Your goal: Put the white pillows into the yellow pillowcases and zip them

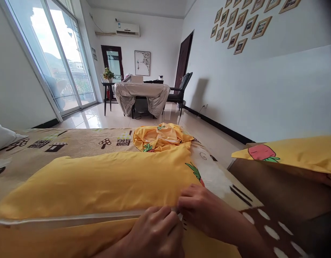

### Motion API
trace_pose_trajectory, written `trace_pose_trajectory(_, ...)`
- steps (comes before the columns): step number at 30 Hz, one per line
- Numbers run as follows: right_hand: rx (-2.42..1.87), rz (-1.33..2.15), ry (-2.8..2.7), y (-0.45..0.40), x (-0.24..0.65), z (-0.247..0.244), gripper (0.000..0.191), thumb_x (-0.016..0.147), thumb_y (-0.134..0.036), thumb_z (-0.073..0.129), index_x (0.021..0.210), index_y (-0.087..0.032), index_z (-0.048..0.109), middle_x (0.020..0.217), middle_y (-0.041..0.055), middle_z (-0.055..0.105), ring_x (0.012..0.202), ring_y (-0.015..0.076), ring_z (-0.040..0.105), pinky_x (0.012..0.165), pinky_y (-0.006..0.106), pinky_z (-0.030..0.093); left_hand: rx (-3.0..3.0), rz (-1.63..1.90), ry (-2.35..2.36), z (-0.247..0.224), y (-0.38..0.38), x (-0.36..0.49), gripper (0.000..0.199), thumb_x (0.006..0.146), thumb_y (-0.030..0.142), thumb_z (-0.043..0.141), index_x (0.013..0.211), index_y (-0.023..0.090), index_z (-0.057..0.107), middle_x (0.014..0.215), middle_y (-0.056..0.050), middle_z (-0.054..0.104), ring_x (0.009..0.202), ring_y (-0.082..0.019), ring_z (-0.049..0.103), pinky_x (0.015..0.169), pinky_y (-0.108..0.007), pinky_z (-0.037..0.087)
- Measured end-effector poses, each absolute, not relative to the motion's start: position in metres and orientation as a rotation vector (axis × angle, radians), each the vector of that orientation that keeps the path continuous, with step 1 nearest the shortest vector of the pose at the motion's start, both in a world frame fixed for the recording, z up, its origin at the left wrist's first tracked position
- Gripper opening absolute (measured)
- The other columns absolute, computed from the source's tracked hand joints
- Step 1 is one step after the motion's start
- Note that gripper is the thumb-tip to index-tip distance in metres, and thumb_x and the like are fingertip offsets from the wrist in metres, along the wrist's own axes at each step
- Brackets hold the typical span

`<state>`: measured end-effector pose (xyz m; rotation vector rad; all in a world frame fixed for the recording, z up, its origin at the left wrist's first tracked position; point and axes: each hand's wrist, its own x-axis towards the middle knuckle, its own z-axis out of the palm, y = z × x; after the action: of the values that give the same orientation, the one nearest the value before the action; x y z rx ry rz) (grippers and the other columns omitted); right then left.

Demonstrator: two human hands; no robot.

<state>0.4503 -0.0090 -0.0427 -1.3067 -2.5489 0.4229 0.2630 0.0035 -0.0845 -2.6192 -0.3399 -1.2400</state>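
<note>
Both hands meet at the white-edged opening of a yellow pillow

A plump yellow pillow (108, 182) lies lengthwise across a patterned blanket (81, 139), directly in front of the person. A pale strip (60, 218) runs along its near side, with more yellow fabric below it. Toward the pillow's right end, a green-leaved red print shows just beyond the hands.

The right hand (199, 202) comes in from the lower right, its grip pinching the pillow's edge at the end of the pale strip. The left hand (160, 229) sits just beside it, nearer the camera, fingers curled against the same edge; its fingertips are hidden, so I cannot tell whether that grip holds the fabric.

Behind the pillow, a crumpled yellow cloth (173, 134) with a pineapple print lies on the blanket. At the right, apart from the pillow, another yellow cloth (297, 152) bears a pinkish-red print with green leaves. Part of a white cushion (2, 136) shows at the left edge.

Across the tiled floor (87, 120) stands a sheet-draped tabletop (146, 89) with a black armchair (181, 89) at its right. Small framed pictures (260, 28) hang on the right wall.
</note>
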Motion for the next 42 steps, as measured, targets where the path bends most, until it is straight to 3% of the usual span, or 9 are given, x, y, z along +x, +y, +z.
trace_pose_trajectory(6,-1.316,0.442,-2.563,-0.007,0.452,-0.045,0.015,0.078,-0.007,0.046,0.069,-0.018,0.049,0.065,-0.0029,0.057,0.064,0.0100,0.049,0.065,0.023,0.033,-2.699,-1.580,-0.705,-0.087,0.001,0.265,0.018,0.076,0.005,0.044,0.068,0.016,0.057,0.047,0.004,0.050,0.040,-0.009,0.043,0.046,-0.025,0.029)
trace_pose_trajectory(8,-1.297,0.461,-2.559,-0.008,0.453,-0.045,0.014,0.078,-0.008,0.046,0.069,-0.018,0.050,0.065,-0.0025,0.057,0.064,0.0101,0.050,0.065,0.023,0.034,-2.818,-1.545,-0.987,-0.088,0.003,0.266,0.020,0.078,0.007,0.046,0.075,0.018,0.062,0.048,0.006,0.055,0.039,-0.007,0.047,0.047,-0.021,0.032)
trace_pose_trajectory(13,-1.270,0.488,-2.533,-0.007,0.455,-0.044,0.015,0.077,-0.008,0.046,0.066,-0.019,0.048,0.062,-0.0028,0.055,0.064,0.0102,0.051,0.066,0.022,0.036,-3.168,-1.235,-1.371,-0.086,0.011,0.264,0.020,0.070,0.009,0.056,0.075,0.024,0.067,0.050,0.008,0.058,0.042,-0.006,0.045,0.047,-0.017,0.031)
trace_pose_trajectory(18,-1.270,0.514,-2.542,-0.005,0.454,-0.043,0.016,0.075,-0.007,0.046,0.065,-0.019,0.046,0.062,-0.0032,0.056,0.061,0.0098,0.049,0.068,0.023,0.037,-3.172,-1.070,-1.254,-0.087,0.012,0.264,0.019,0.081,0.016,0.052,0.069,0.022,0.065,0.060,0.003,0.062,0.053,-0.008,0.054,0.050,-0.020,0.031)
trace_pose_trajectory(26,-1.286,0.504,-2.531,-0.004,0.454,-0.048,0.017,0.077,-0.007,0.046,0.064,-0.019,0.045,0.063,-0.0034,0.056,0.063,0.0097,0.048,0.064,0.021,0.035,-3.049,-0.912,-1.170,-0.090,0.011,0.267,0.018,0.085,0.023,0.055,0.076,0.025,0.071,0.060,0.002,0.062,0.052,-0.011,0.056,0.049,-0.024,0.030)
trace_pose_trajectory(31,-1.335,0.517,-2.519,-0.005,0.452,-0.046,0.016,0.078,-0.008,0.045,0.066,-0.019,0.045,0.067,-0.0016,0.057,0.066,0.0113,0.050,0.062,0.022,0.034,-3.020,-0.820,-1.229,-0.090,0.011,0.269,0.021,0.087,0.024,0.050,0.073,0.022,0.064,0.065,0.001,0.066,0.054,-0.013,0.058,0.049,-0.025,0.027)
trace_pose_trajectory(37,-1.580,0.508,-2.428,-0.013,0.444,-0.041,0.006,0.081,-0.016,0.051,0.085,-0.020,0.053,0.082,0.0020,0.062,0.075,0.0165,0.055,0.066,0.026,0.037,-2.915,-0.949,-1.223,-0.091,0.009,0.271,0.019,0.089,0.022,0.044,0.075,0.021,0.055,0.067,0.001,0.064,0.055,-0.014,0.058,0.049,-0.028,0.026)
trace_pose_trajectory(42,-1.645,0.459,-2.458,-0.016,0.442,-0.043,0.008,0.085,-0.017,0.047,0.083,-0.020,0.054,0.084,0.0042,0.063,0.079,0.0194,0.055,0.067,0.028,0.036,-2.837,-0.957,-1.017,-0.092,0.005,0.270,0.013,0.088,0.017,0.042,0.077,0.021,0.047,0.069,0.001,0.059,0.053,-0.015,0.054,0.049,-0.029,0.027)
